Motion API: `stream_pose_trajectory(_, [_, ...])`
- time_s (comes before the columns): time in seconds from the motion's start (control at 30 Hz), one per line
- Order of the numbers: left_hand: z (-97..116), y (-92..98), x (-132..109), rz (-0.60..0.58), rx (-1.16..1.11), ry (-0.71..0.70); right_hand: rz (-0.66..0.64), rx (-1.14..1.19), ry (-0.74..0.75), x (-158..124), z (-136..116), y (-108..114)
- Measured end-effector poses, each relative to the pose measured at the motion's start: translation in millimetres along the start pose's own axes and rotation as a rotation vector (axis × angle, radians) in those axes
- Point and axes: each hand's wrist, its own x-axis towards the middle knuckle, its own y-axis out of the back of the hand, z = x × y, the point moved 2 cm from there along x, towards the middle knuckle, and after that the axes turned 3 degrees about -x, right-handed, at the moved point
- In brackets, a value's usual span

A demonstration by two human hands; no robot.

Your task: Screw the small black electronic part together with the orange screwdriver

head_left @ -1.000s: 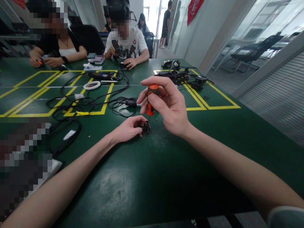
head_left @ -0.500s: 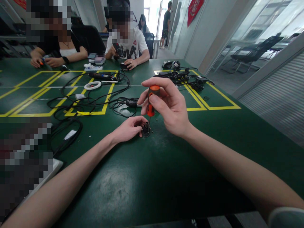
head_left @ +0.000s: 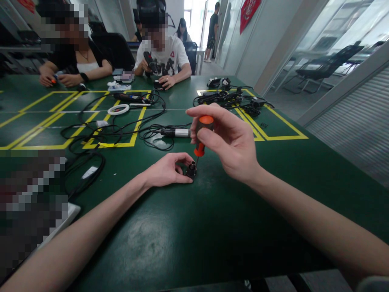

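My right hand (head_left: 232, 142) is closed around the orange and dark grey handle of a small screwdriver (head_left: 199, 151). Its thin shaft points down, with the tip at the right edge of a small round black part (head_left: 191, 170). Whether the tip sits in a screw is too small to tell. A short metallic tube stands up from the middle of that part. My left hand (head_left: 168, 169) pinches the part from the left between thumb and fingers, against the green table.
A black-and-silver cylindrical tool (head_left: 176, 133) with a coiled cable lies just beyond my hands. Tangled black cables (head_left: 97, 140) spread at left, with a white ring (head_left: 118, 109). More black cables (head_left: 225, 97) heap at back right. Two people (head_left: 164, 56) work across the table (head_left: 182, 231).
My right hand and the screwdriver have moved right and slightly down toward me. My left hand and the black part have shifted a little right and nearer; more of the silver tool shows.
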Motion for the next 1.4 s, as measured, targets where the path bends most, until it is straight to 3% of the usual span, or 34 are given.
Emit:
stream_pose_trajectory(0.2, [6, -6.2, -1, 0.126, 0.334, -0.226, -0.052, 0.209, -0.048, -8, -4, 12])
stream_pose_trajectory(0.4, [6, -9.6, 1, 0.108, 0.451, -0.412, 0.03, 0.068, 0.009, -6, 4, 14])
stream_pose_trajectory(0.73, [4, -13.9, 5, 0.146, 0.575, -0.397, 0.033, 0.145, -0.001, -3, 11, 17])
stream_pose_trajectory(0.93, [1, -10.8, 4, 0.134, 0.546, -0.408, 0.034, 0.074, 0.078, -1, 15, 14])
stream_pose_trajectory(1.27, [-2, -11.4, 5, 0.133, 0.515, -0.334, -0.013, 0.095, 0.064, -1, 15, 14])
stream_pose_trajectory(1.4, [-2, -12.9, 5, 0.148, 0.556, -0.373, -0.023, 0.103, 0.051, -2, 16, 15])
